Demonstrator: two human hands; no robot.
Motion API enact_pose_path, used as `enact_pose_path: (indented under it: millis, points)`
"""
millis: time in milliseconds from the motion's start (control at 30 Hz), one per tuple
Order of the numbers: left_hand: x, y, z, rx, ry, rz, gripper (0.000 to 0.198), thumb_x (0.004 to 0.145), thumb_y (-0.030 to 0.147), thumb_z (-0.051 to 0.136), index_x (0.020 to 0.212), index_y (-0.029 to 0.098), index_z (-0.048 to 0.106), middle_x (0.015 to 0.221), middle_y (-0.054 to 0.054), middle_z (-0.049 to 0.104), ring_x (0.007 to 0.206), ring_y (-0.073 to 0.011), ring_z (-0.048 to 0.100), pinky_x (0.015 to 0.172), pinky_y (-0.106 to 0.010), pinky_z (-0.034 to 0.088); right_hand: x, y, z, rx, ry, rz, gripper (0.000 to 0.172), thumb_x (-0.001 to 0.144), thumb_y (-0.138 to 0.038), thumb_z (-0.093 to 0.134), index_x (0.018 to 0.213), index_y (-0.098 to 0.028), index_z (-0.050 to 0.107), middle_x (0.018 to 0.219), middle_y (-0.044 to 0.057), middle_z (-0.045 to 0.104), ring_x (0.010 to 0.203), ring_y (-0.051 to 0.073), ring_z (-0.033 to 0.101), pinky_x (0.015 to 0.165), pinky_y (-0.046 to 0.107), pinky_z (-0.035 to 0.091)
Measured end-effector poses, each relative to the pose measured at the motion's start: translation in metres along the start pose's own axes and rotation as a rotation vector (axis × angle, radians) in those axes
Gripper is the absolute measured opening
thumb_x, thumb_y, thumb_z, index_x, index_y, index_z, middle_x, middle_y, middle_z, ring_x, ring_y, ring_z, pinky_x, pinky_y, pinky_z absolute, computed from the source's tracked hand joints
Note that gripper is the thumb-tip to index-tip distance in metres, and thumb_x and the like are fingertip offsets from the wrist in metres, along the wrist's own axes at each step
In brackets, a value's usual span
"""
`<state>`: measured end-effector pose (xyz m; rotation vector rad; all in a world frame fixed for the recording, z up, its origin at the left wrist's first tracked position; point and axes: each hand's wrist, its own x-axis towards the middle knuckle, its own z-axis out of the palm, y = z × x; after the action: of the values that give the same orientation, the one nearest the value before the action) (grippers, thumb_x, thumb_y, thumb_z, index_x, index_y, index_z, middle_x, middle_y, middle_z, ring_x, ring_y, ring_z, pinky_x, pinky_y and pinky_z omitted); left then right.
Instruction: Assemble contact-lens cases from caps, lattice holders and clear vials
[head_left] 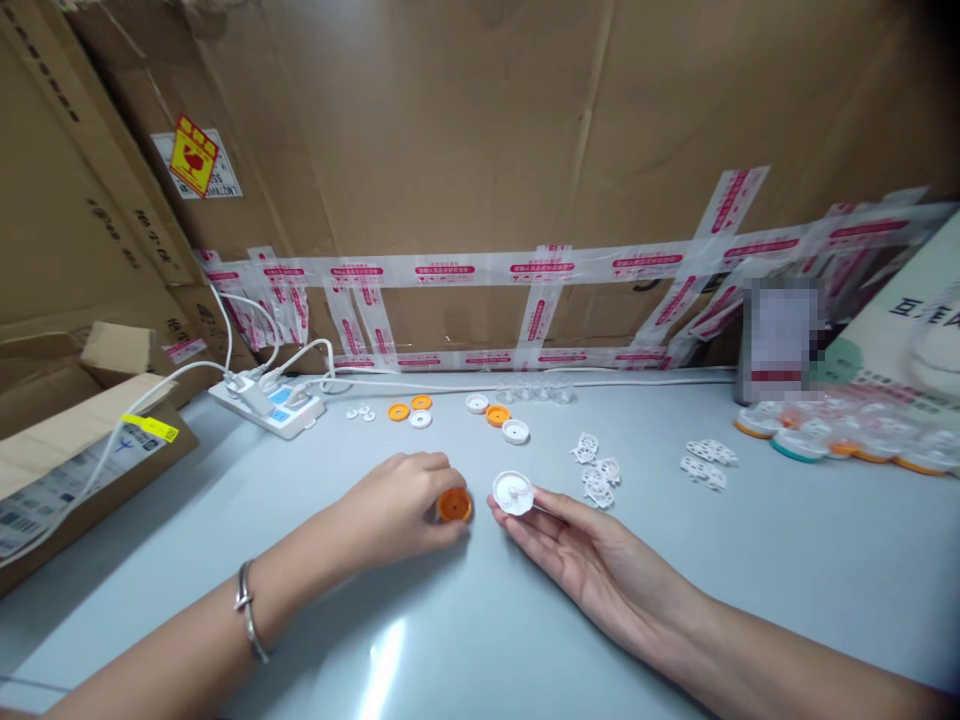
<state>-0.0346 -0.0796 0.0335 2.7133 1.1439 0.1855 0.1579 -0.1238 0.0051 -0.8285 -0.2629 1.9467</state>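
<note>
My left hand (409,505) has its fingers around an orange round plastic cup-like part (454,506), its hollow side facing me. In my right hand (574,550) a white round disc (513,492) with a small raised piece at its centre rests on the fingertips, the thumb at its edge. The two parts are a short gap apart. Beyond them lie an orange ring-shaped part (498,415) and white round parts (515,431). Further left are orange discs (398,412), a white disc (420,420) and several tiny white pieces (361,412).
White openwork pieces (598,482) lie right of centre, with more (706,463) further right. Clear domes (544,390) stand at the back. Assembled round items (847,440) line the right side. A power strip (270,405) with cables and a cardboard box (90,450) are left.
</note>
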Motion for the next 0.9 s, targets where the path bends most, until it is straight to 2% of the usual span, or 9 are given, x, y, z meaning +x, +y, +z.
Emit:
enact_pose_path:
  millis: [100,167,233,300,467,700,800,900]
  points:
    - [0.000,0.005,-0.001,-0.138,0.188,0.044,0.024,0.079,0.029,0.058,0.099,0.016,0.060,0.092,-0.007,0.061,0.084,-0.0185,0.058,0.075,-0.032,0.047,0.001,0.000,0.000,0.000,-0.003,0.001,0.012,0.077,-0.009,0.060,0.081,-0.004,0.071,0.087,0.012,0.072,0.084,0.018,0.068,0.080,0.025,0.056]
    - [0.000,0.012,-0.002,-0.230,0.315,0.079,0.016,0.082,0.025,0.055,0.093,0.015,0.061,0.087,-0.006,0.061,0.082,-0.0166,0.058,0.074,-0.030,0.046,0.001,0.001,0.000,-0.001,-0.009,0.001,0.011,0.075,-0.009,0.062,0.081,-0.005,0.071,0.086,0.011,0.072,0.083,0.017,0.068,0.080,0.024,0.056]
    - [0.001,0.020,0.001,-0.278,0.381,0.123,0.011,0.083,0.021,0.054,0.087,0.015,0.062,0.080,-0.004,0.060,0.076,-0.0154,0.057,0.070,-0.028,0.046,0.001,0.002,-0.001,-0.013,-0.034,-0.002,0.011,0.072,-0.010,0.065,0.081,-0.006,0.071,0.084,0.010,0.072,0.082,0.016,0.068,0.079,0.023,0.056]
    - [0.002,0.026,0.005,-0.285,0.397,0.138,0.008,0.081,0.020,0.057,0.084,0.015,0.063,0.078,-0.004,0.060,0.075,-0.0158,0.056,0.068,-0.029,0.046,0.001,0.004,-0.002,-0.028,-0.068,-0.009,0.011,0.070,-0.011,0.069,0.080,-0.007,0.071,0.081,0.008,0.072,0.079,0.014,0.068,0.078,0.021,0.055]
    - [0.005,0.032,0.015,-0.264,0.394,0.048,0.005,0.077,0.019,0.063,0.080,0.015,0.064,0.076,-0.004,0.061,0.073,-0.0166,0.056,0.066,-0.029,0.045,-0.001,0.012,-0.003,-0.027,-0.115,-0.005,0.012,0.065,-0.013,0.073,0.076,-0.009,0.071,0.081,0.006,0.071,0.080,0.012,0.067,0.084,0.022,0.053]
    - [0.005,0.033,0.021,-0.150,0.427,0.025,0.003,0.078,0.019,0.063,0.080,0.018,0.065,0.075,-0.001,0.063,0.071,-0.0155,0.056,0.067,-0.030,0.041,0.001,0.015,-0.007,-0.077,-0.141,-0.020,0.011,0.072,-0.015,0.068,0.082,-0.010,0.071,0.086,0.006,0.070,0.086,0.012,0.065,0.088,0.022,0.050]
    - [0.005,0.033,0.024,-0.059,0.467,0.060,0.005,0.080,0.019,0.060,0.078,0.018,0.065,0.072,0.000,0.063,0.068,-0.0143,0.056,0.064,-0.028,0.038,0.002,0.015,-0.007,-0.085,-0.147,-0.029,0.010,0.073,-0.015,0.067,0.082,-0.011,0.071,0.085,0.005,0.069,0.087,0.012,0.065,0.086,0.021,0.050]
    - [0.005,0.034,0.027,0.112,0.553,0.161,0.013,0.083,0.018,0.054,0.075,0.017,0.064,0.068,0.000,0.063,0.063,-0.0139,0.055,0.059,-0.029,0.033,0.002,0.016,-0.006,-0.105,-0.158,-0.043,0.009,0.074,-0.016,0.066,0.081,-0.012,0.070,0.084,0.005,0.068,0.088,0.013,0.064,0.084,0.021,0.050]
